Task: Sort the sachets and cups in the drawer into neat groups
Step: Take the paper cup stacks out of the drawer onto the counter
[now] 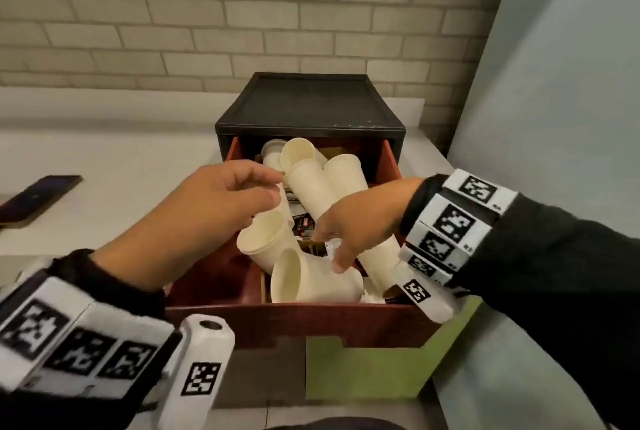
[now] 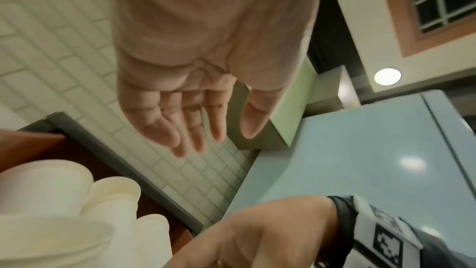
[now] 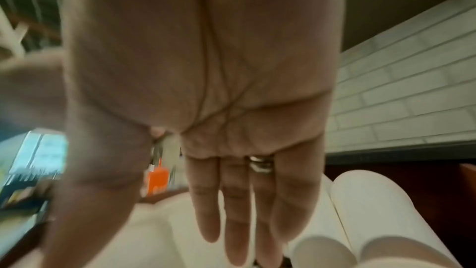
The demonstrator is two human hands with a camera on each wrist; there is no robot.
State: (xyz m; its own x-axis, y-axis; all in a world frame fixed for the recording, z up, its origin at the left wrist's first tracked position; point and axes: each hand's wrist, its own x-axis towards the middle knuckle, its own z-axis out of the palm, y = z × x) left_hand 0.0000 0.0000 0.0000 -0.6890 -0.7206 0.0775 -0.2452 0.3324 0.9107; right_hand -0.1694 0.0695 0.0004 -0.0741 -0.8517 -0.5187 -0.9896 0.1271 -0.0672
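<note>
A red-brown drawer stands pulled out of a black cabinet. Several cream paper cups lie jumbled in it: a long stack slanting back, one cup on its side at the left, and another cup near the front. Dark sachets show between them. My left hand hovers over the left cups, fingers relaxed and empty; the left wrist view shows the left hand as an open palm. My right hand reaches down among the front cups, and the right hand has straight fingers holding nothing.
A dark phone lies on the white counter at the left. A green box sits below the drawer's front right. A pale blue-grey appliance stands to the right, and a brick wall is behind.
</note>
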